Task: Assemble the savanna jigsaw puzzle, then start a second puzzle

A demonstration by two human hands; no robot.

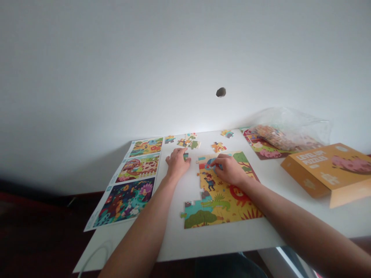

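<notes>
Observe, nearest the camera, two bare forearms (142, 227) reaching over a white table (220, 241). Note left hand (177, 164) beside the partly assembled jigsaw puzzle (226, 214), fingers spread and bent about a small puzzle piece (186, 156); unable to confirm a grip. Note right hand (230, 168) over the jigsaw's upper part, fingers curled; unable to confirm anything pinched beneath. Find loose pieces (218, 147) beyond both hands, a three-picture printed sheet (140, 166) at left, an orange LEVEL UP PUZZLES box (314, 166) and clear plastic bag (274, 136) of pieces at right.
</notes>
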